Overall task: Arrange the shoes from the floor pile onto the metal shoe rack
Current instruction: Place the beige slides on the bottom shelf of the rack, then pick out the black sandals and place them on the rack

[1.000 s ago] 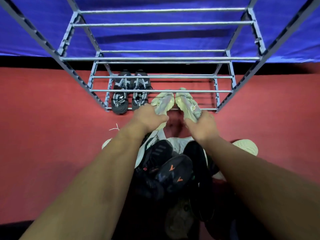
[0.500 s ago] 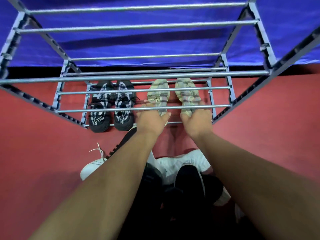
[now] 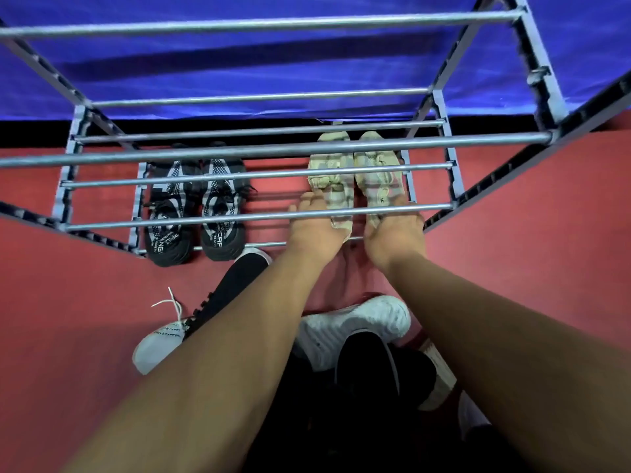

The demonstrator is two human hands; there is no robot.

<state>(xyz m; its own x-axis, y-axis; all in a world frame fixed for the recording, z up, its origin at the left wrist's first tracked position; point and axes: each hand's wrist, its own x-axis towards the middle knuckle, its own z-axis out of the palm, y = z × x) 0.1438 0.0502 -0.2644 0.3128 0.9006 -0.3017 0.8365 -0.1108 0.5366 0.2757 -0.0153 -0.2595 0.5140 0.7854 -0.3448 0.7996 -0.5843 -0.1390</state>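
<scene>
On the bottom shelf, both hands' fingers clasp the pale shoes' heels.

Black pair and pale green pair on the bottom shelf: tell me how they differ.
The black pair is dark with a white pattern and lettering; the pale green pair is light and striped. The black pair sits at the shelf's left, untouched; the pale green pair sits at the right, with the left hand and right hand at its heels. Both point toes toward the back.

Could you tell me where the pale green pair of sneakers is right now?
In the head view, the pale green sneakers sit on the metal rack's lowest shelf at its right end, right of the black pair, with both hands at their heels.
</scene>
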